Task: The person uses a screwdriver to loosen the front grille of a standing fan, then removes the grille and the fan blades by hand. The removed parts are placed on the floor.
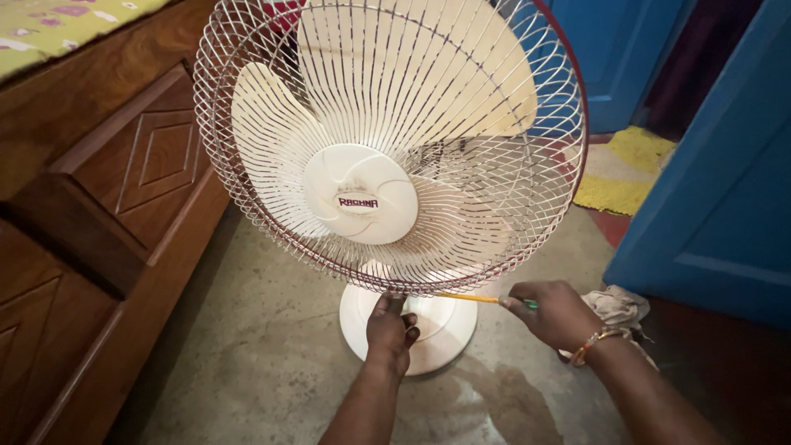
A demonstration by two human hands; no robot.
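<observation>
A bare concrete floor (272, 363) is filling the lower part of the view, with a carved wooden bed frame (124, 189) running along the left and blue doors (725, 189) standing on the right. A cream pedestal fan (387, 148) is standing on its round base (437, 325) in the middle of the floor, its wire guard (247, 189) facing up toward the camera and tilting slightly back. The left hand (390, 328) is closing around the short neck just under the guard, gripping it firmly. The right hand (556, 311) is pinching a thin yellow-shafted tool (470, 297), probably a screwdriver, whose long axis is lying nearly level and pointing left toward the bottom rim of the guard; its tip seems to be reaching the rim, though the contact is hard to see. A crumpled cloth (618, 309) is lying just behind that hand. The fan looks light but top-heavy, and the wires of the guard look thin and bendable, so the stiff neck appears the soundest place to hold it.
</observation>
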